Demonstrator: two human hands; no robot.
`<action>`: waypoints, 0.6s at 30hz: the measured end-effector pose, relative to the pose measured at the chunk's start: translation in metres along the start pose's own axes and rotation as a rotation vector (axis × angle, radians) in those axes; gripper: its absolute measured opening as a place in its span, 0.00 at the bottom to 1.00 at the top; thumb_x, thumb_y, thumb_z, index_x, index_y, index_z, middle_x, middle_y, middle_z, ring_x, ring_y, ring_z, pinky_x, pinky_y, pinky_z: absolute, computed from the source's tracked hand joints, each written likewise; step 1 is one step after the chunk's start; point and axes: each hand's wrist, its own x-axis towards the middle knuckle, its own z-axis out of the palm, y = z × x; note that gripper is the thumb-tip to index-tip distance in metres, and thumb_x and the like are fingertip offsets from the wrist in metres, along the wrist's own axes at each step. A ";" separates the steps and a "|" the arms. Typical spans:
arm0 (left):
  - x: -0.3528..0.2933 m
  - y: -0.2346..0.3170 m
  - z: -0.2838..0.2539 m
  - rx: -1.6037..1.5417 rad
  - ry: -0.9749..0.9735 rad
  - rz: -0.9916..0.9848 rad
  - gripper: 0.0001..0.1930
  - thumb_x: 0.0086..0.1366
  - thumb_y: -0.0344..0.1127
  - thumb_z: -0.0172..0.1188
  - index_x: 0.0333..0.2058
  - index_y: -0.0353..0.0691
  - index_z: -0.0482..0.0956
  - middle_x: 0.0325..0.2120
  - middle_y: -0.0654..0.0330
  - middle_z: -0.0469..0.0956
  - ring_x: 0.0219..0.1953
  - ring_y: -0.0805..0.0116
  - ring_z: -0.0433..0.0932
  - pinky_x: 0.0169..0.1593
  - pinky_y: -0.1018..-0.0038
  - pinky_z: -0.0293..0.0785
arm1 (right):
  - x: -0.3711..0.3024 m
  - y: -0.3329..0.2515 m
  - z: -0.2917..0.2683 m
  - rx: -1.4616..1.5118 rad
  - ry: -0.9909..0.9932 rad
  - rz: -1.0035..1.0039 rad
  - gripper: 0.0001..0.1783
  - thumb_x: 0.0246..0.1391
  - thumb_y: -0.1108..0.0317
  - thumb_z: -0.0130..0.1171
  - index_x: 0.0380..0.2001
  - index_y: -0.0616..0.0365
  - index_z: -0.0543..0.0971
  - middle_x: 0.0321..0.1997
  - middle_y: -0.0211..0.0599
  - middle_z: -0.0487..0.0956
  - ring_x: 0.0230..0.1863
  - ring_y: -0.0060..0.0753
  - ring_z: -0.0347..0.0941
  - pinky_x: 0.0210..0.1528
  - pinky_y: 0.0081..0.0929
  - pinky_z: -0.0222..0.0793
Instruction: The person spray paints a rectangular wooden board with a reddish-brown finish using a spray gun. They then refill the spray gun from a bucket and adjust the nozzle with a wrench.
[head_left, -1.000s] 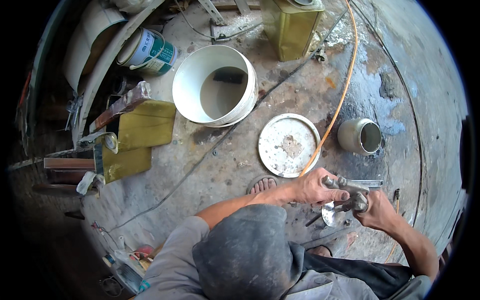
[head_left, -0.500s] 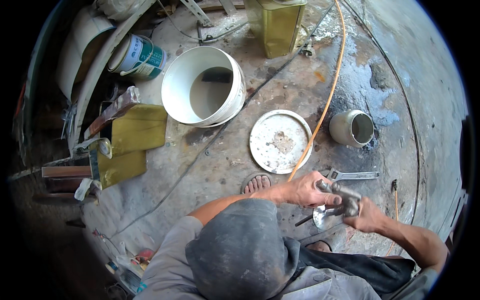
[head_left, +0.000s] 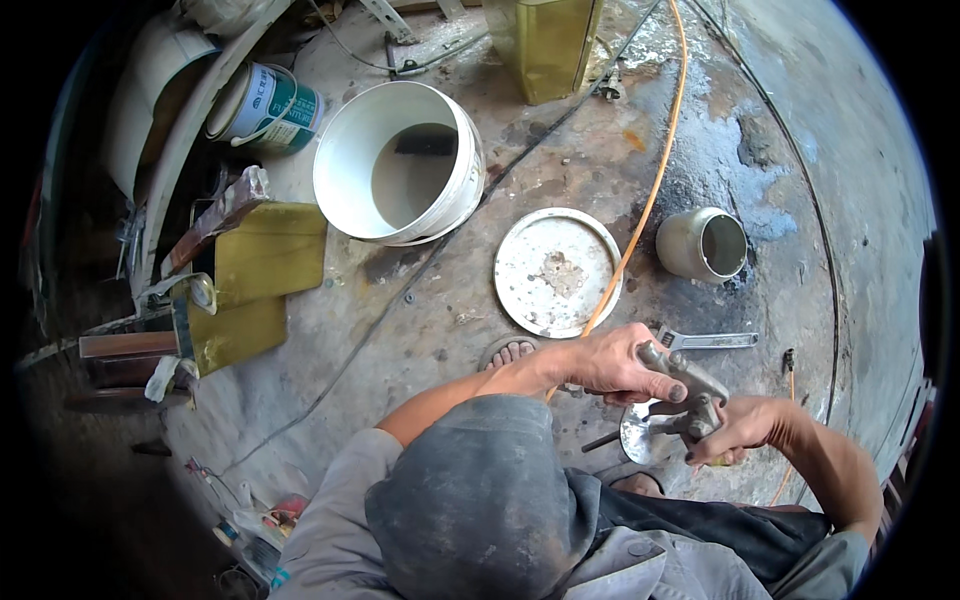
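Observation:
A grey metal spray gun [head_left: 706,386] is between my two hands, low and right of the middle. My left hand [head_left: 618,362] is closed round one end of it, thumb lying along the metal. Around the other end, the fingers of my right hand [head_left: 748,424] are wrapped. Below the gun is a shiny round lid [head_left: 634,436] with a dark thin tube [head_left: 601,441] pointing left; my hands partly hide how these join. An adjustable wrench [head_left: 715,340] lies on the floor just beyond my hands. Farther off stands an open metal cup [head_left: 690,245].
A white bucket [head_left: 335,165] holds murky liquid. Beside it lies a white round lid [head_left: 520,285], crossed by an orange hose [head_left: 655,190]. Metal tins [head_left: 270,255] and a paint can [head_left: 290,108] crowd the left. A tall tin [head_left: 550,55] stands at the back. Dark cables [head_left: 385,317] cross the floor.
My right hand has shifted slightly, and its fingers are seen more clearly round the gun. The gun has turned a little. My left hand keeps its hold.

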 end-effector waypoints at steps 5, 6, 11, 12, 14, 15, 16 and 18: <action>0.000 -0.020 0.009 -0.083 0.217 0.005 0.22 0.65 0.54 0.67 0.27 0.38 0.80 0.12 0.66 0.72 0.13 0.78 0.70 0.16 0.78 0.63 | 0.030 0.019 -0.004 -0.760 0.824 -0.342 0.18 0.46 0.60 0.71 0.30 0.61 0.75 0.21 0.48 0.77 0.22 0.44 0.77 0.24 0.42 0.70; 0.005 -0.024 0.015 -0.126 0.296 -0.016 0.21 0.66 0.53 0.65 0.29 0.39 0.80 0.13 0.66 0.72 0.13 0.79 0.70 0.16 0.79 0.63 | 0.026 0.009 -0.007 -0.924 0.999 -0.341 0.19 0.46 0.60 0.71 0.31 0.62 0.75 0.21 0.52 0.78 0.24 0.49 0.78 0.26 0.45 0.71; 0.005 -0.023 -0.002 -0.722 0.314 -0.131 0.17 0.69 0.52 0.62 0.33 0.44 0.76 0.15 0.66 0.67 0.13 0.76 0.66 0.18 0.77 0.62 | -0.001 -0.021 -0.021 -0.922 0.948 -0.776 0.25 0.53 0.53 0.69 0.41 0.65 0.75 0.25 0.51 0.80 0.26 0.49 0.80 0.27 0.44 0.74; 0.000 -0.029 -0.006 -0.750 0.293 -0.151 0.16 0.70 0.52 0.61 0.36 0.44 0.76 0.15 0.66 0.66 0.13 0.76 0.66 0.19 0.76 0.62 | -0.019 -0.036 -0.019 -0.676 0.718 -0.550 0.27 0.57 0.48 0.65 0.42 0.65 0.76 0.26 0.47 0.80 0.26 0.42 0.80 0.25 0.39 0.74; -0.001 -0.033 -0.005 -0.709 0.307 -0.107 0.17 0.69 0.53 0.61 0.39 0.45 0.76 0.15 0.65 0.66 0.13 0.75 0.65 0.20 0.74 0.63 | -0.034 -0.038 -0.028 -0.317 0.428 -0.413 0.32 0.64 0.40 0.55 0.44 0.66 0.77 0.26 0.40 0.80 0.25 0.30 0.78 0.24 0.30 0.74; -0.002 -0.028 -0.001 -0.655 0.336 -0.047 0.18 0.69 0.54 0.62 0.41 0.45 0.76 0.15 0.65 0.66 0.14 0.74 0.64 0.21 0.72 0.64 | -0.029 -0.030 -0.032 -0.217 0.359 -0.472 0.35 0.66 0.37 0.49 0.44 0.65 0.78 0.26 0.36 0.80 0.24 0.25 0.76 0.23 0.26 0.73; 0.002 -0.026 0.003 -0.569 0.337 -0.055 0.20 0.67 0.55 0.62 0.42 0.44 0.75 0.15 0.65 0.66 0.14 0.74 0.64 0.21 0.73 0.64 | -0.032 -0.025 -0.031 -0.224 0.346 -0.476 0.30 0.69 0.42 0.48 0.40 0.63 0.77 0.22 0.34 0.79 0.18 0.25 0.73 0.21 0.28 0.69; 0.000 -0.032 0.000 -0.560 0.350 -0.055 0.22 0.67 0.56 0.62 0.44 0.44 0.75 0.15 0.65 0.66 0.14 0.74 0.64 0.22 0.73 0.64 | -0.024 -0.020 -0.030 -0.313 0.428 -0.505 0.30 0.69 0.42 0.48 0.39 0.63 0.77 0.21 0.33 0.78 0.20 0.23 0.74 0.22 0.30 0.68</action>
